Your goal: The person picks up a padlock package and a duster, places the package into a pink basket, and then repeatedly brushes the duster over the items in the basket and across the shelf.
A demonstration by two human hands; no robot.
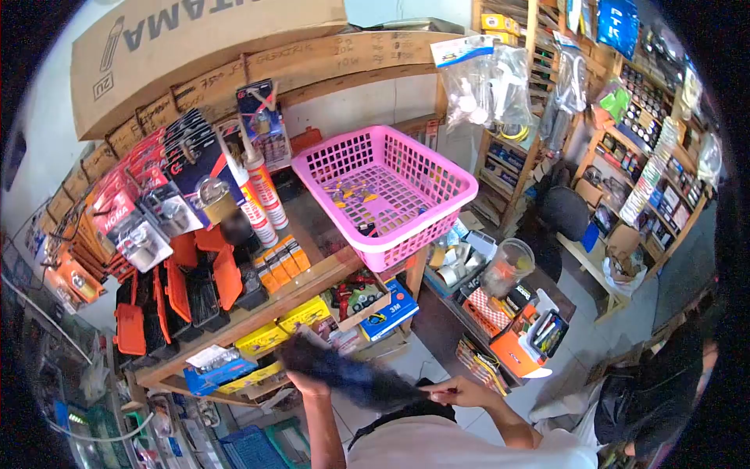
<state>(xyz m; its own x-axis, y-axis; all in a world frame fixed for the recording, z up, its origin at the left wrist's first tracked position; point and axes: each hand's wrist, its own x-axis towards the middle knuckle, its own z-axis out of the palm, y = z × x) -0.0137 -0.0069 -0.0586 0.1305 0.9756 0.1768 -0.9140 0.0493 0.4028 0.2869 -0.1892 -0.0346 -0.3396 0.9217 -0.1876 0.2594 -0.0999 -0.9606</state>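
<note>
A dark, fluffy feather duster, smeared by motion, lies across the front of my body. My right hand is closed round the thin handle at its right end. At the other end, my left hand is against the underside of the dark plumes, which hide most of its fingers. A pink plastic basket stands on the wooden table beyond the duster, with a few small yellow and purple packets inside.
Sealant tubes, orange-lidded boxes and hanging blister packs crowd the table's left. Yellow boxes fill the shelf below. To the right are an orange box and a clear container. Another person's dark sleeve is at far right.
</note>
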